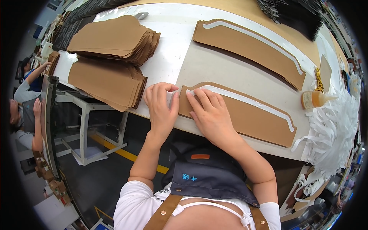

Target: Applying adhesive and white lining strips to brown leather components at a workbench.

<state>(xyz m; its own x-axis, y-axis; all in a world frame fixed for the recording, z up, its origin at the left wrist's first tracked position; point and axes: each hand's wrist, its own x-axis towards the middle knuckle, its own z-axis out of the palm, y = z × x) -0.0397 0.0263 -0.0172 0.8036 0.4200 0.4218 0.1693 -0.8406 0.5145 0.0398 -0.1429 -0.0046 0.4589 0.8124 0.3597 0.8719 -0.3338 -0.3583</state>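
One brown panel [251,122] lies along the desk's [222,69] near edge, apparently for easy reach.
Right hand [212,113], fingers apart, rests on its left end, seemingly steadying its white strip [249,100] — left hand [161,105] beside it, thumb and fingertips parted.

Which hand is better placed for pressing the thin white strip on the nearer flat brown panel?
Probably the right hand: its fingers lie on the strip; the left hand is left of the panel.

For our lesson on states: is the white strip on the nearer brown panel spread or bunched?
Spread: the white strip runs along the far edge of the nearer brown panel, following its curve; the right hand covers part.
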